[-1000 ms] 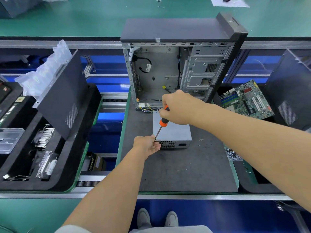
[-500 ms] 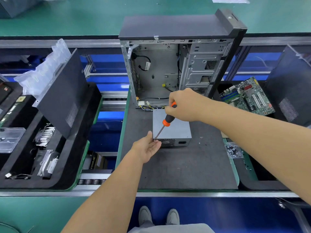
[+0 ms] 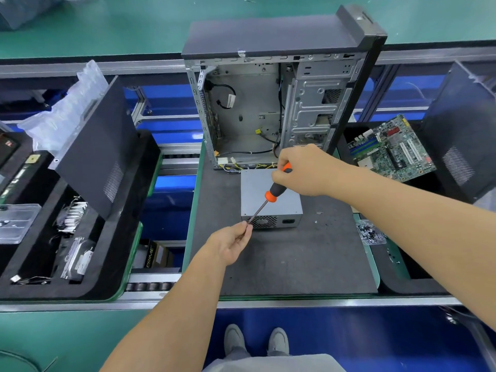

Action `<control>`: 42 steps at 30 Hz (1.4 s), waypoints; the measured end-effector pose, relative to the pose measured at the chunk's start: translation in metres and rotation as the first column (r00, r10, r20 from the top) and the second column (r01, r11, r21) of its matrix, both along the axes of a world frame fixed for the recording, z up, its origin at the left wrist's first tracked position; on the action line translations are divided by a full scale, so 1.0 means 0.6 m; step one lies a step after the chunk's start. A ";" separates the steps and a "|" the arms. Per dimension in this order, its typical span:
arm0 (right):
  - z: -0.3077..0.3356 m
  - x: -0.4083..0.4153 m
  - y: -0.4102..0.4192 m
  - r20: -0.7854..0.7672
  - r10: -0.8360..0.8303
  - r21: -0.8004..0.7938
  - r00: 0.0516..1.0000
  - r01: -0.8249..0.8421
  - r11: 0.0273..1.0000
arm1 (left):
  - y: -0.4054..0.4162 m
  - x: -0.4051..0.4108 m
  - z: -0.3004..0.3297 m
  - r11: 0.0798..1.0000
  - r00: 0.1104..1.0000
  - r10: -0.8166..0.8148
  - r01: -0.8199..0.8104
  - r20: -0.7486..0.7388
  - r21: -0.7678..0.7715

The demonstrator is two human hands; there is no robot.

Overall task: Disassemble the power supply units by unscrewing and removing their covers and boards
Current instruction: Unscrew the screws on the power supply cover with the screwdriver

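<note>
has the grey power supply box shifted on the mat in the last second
No. The power supply sits in the same spot, its back edge just in front of the open computer case, fan grille facing the person. Only the camera view shifts slightly.

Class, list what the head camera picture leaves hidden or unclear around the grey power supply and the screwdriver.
- Screwdriver tip: covered by the left hand fingertips pinching the shaft.
- Any screw held there: too small to see.
- Screwdriver handle top: wrapped by the right hand.
- Power supply rear and right side: face away from the camera or lie under the right hand.
</note>
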State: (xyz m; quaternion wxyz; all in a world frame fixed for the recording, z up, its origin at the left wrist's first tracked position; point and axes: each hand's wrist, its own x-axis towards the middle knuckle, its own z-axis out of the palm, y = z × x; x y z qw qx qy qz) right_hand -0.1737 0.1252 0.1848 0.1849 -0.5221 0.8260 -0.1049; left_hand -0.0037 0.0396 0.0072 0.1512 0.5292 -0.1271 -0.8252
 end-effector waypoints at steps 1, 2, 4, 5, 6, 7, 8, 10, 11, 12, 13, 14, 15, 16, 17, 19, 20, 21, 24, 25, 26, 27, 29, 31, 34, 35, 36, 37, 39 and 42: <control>0.000 -0.003 0.005 0.011 -0.016 -0.007 1.000 0.016 1.000 | 0.004 0.001 -0.004 1.000 1.000 0.002 -0.002 0.013 0.003; 0.000 -0.008 0.010 0.017 -0.032 -0.014 0.999 0.032 0.999 | 0.008 0.002 -0.008 1.000 1.000 -0.002 0.002 0.028 0.004; 0.003 -0.020 0.024 0.010 -0.064 -0.041 0.998 0.065 0.997 | 0.017 0.003 -0.016 1.000 0.998 -0.026 0.025 0.053 0.006; 0.005 -0.028 0.031 -0.004 -0.080 -0.060 0.997 0.080 0.995 | 0.023 0.002 -0.018 0.999 0.998 -0.041 0.041 0.057 0.007; 0.007 -0.036 0.038 -0.022 -0.098 -0.079 0.995 0.096 0.992 | 0.029 0.000 -0.020 0.998 0.997 -0.055 0.055 0.055 0.008; 0.009 -0.045 0.046 -0.034 -0.119 -0.096 0.992 0.115 0.989 | 0.035 -0.004 -0.020 0.998 0.997 -0.063 0.063 0.046 0.009; 0.009 -0.055 0.054 -0.036 -0.142 -0.109 0.989 0.137 0.985 | 0.041 -0.010 -0.020 0.998 0.997 -0.065 0.065 0.038 0.013; 0.006 -0.074 0.072 -0.024 -0.183 -0.118 0.983 0.179 0.977 | 0.054 -0.026 -0.018 0.996 0.995 -0.092 0.091 0.024 0.016; 0.003 -0.082 0.080 -0.021 -0.201 -0.117 0.979 0.198 0.973 | 0.060 -0.036 -0.016 0.992 0.992 -0.125 0.125 0.022 0.008; -0.001 -0.090 0.088 -0.020 -0.223 -0.114 0.975 0.220 0.969 | 0.067 -0.046 -0.013 0.986 0.986 -0.164 0.164 0.022 -0.007; -0.005 -0.097 0.095 -0.019 -0.249 -0.108 0.968 0.245 0.963 | 0.073 -0.058 -0.012 0.981 0.981 -0.194 0.194 0.018 -0.022; -0.010 -0.103 0.102 -0.018 -0.275 -0.101 0.961 0.272 0.957 | 0.079 -0.069 -0.010 0.976 0.977 -0.214 0.215 0.012 -0.038; -0.014 -0.108 0.108 -0.012 -0.298 -0.093 0.955 0.296 0.951 | 0.084 -0.081 -0.007 0.972 0.974 -0.228 0.228 0.003 -0.049; -0.019 -0.112 0.113 -0.004 -0.317 -0.084 0.948 0.316 0.945 | 0.089 -0.091 -0.005 0.970 0.971 -0.239 0.238 -0.002 -0.055; -0.022 -0.115 0.118 0.006 -0.331 -0.076 0.944 0.331 0.941 | 0.093 -0.102 -0.003 0.968 0.970 -0.245 0.244 -0.005 -0.057; -0.029 -0.120 0.124 0.019 -0.343 -0.069 0.939 0.344 0.937 | 0.099 -0.121 0.001 0.966 0.967 -0.253 0.253 0.003 -0.057; -0.032 -0.122 0.127 0.023 -0.344 -0.067 0.939 0.345 0.936 | 0.102 -0.129 0.003 0.964 0.966 -0.258 0.258 0.008 -0.057; -0.033 -0.125 0.129 0.025 -0.344 -0.066 0.939 0.345 0.936 | 0.105 -0.137 0.005 0.963 0.965 -0.261 0.262 0.012 -0.057; -0.031 -0.131 0.132 0.033 -0.337 -0.070 0.941 0.339 0.938 | 0.114 -0.156 0.009 0.966 0.967 -0.254 0.254 0.017 -0.054; -0.030 -0.133 0.133 0.036 -0.336 -0.070 0.941 0.338 0.939 | 0.117 -0.160 0.009 0.967 0.969 -0.246 0.247 0.020 -0.058; -0.029 -0.135 0.134 0.033 -0.334 -0.068 0.942 0.336 0.939 | 0.119 -0.164 0.009 0.969 0.971 -0.237 0.238 0.024 -0.064; -0.028 -0.137 0.134 0.028 -0.331 -0.068 0.943 0.332 0.941 | 0.121 -0.166 0.008 0.971 0.973 -0.228 0.229 0.024 -0.070; -0.029 -0.140 0.136 0.024 -0.318 -0.066 0.948 0.319 0.945 | 0.125 -0.167 0.005 0.974 0.977 -0.210 0.211 0.019 -0.084; -0.030 -0.141 0.136 0.034 -0.302 -0.069 0.953 0.304 0.950 | 0.127 -0.166 0.004 0.977 0.981 -0.193 0.194 0.013 -0.094; -0.033 -0.142 0.134 0.038 -0.280 -0.072 0.959 0.282 0.957 | 0.129 -0.164 0.006 0.979 0.984 -0.177 0.177 0.004 -0.103; -0.033 -0.142 0.132 0.036 -0.273 -0.077 0.961 0.275 0.958 | 0.129 -0.165 0.008 0.979 0.985 -0.174 0.174 0.008 -0.109; -0.033 -0.142 0.131 0.035 -0.265 -0.084 0.963 0.268 0.960 | 0.130 -0.166 0.008 0.978 0.985 -0.171 0.171 0.017 -0.118; -0.032 -0.142 0.129 0.034 -0.255 -0.092 0.966 0.257 0.962 | 0.131 -0.167 0.009 0.977 0.986 -0.167 0.169 0.027 -0.126; -0.030 -0.142 0.127 0.029 -0.222 -0.096 0.975 0.224 0.970 | 0.133 -0.169 0.011 0.976 0.986 -0.160 0.165 0.047 -0.139; -0.024 -0.139 0.123 0.013 -0.144 -0.090 0.990 0.145 0.985 | 0.134 -0.172 0.012 0.975 0.984 -0.157 0.167 0.079 -0.148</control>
